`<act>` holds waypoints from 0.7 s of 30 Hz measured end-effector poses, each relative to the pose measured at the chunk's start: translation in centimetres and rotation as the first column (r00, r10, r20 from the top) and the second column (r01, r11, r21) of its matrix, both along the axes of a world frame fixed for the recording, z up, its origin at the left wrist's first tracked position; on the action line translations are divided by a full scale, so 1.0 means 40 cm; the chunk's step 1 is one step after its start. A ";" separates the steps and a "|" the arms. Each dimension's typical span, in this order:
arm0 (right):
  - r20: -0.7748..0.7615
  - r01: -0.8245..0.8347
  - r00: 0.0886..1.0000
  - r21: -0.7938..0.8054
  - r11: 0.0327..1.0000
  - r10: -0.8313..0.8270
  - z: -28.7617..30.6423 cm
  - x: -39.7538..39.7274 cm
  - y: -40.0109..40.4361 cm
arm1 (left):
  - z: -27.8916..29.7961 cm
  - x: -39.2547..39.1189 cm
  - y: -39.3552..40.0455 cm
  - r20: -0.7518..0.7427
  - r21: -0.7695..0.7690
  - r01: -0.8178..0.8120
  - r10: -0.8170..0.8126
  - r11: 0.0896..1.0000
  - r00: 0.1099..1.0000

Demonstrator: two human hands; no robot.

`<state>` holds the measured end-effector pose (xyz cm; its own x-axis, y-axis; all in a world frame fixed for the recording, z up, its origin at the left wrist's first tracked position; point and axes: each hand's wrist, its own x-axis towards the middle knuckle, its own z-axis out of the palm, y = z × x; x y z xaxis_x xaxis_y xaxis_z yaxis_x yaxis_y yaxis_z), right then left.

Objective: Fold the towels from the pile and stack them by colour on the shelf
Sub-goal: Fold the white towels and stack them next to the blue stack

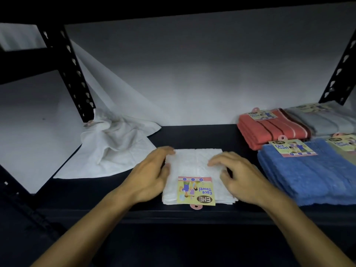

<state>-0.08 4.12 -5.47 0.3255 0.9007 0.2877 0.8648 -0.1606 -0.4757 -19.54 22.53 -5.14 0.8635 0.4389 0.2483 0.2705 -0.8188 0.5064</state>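
A folded white towel (194,166) with a "Face Towel" card label lies on the dark shelf (202,135) in front of me. My left hand (150,176) rests flat on its left edge, fingers spread. My right hand (238,176) lies on its right side, fingers curved, touching the cloth. Neither hand visibly grips the towel. A crumpled, unfolded white towel (113,147) lies to the left. On the right sit folded stacks: blue (312,176) nearest, coral striped (273,130) behind it, grey (327,120) at the far right.
Black perforated shelf posts stand at the back left (77,78) and back right (339,68). A white sheet (173,74) covers the wall behind. An upper shelf board runs across the top. Another labelled towel peeks in at the right edge (344,149).
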 end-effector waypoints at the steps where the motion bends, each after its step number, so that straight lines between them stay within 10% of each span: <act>1: 0.033 0.010 0.999 -0.041 0.999 -0.009 0.004 -0.006 0.032 | 0.005 0.029 -0.003 -0.091 0.019 0.005 -0.003 1.000 0.996; 8: 0.107 0.013 0.993 -0.479 0.878 0.044 -0.032 0.008 0.150 | -0.031 0.125 0.043 -0.541 0.159 0.105 -0.003 0.982 0.841; 17: 0.123 0.020 0.991 -0.507 0.862 0.049 -0.029 0.010 0.148 | -0.034 0.127 0.056 -0.549 0.157 0.115 -0.010 0.981 0.836; 21: 0.313 0.138 0.948 -0.226 0.964 -0.062 0.005 -0.072 0.110 | -0.030 0.105 0.087 -0.499 0.175 0.179 -0.070 0.968 0.864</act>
<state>-2.96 8.52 -5.29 0.3502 0.9223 0.1637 0.9343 -0.3314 -0.1315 -15.33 26.02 -6.35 0.9415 0.3051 -0.1434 0.3255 -0.9333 0.1515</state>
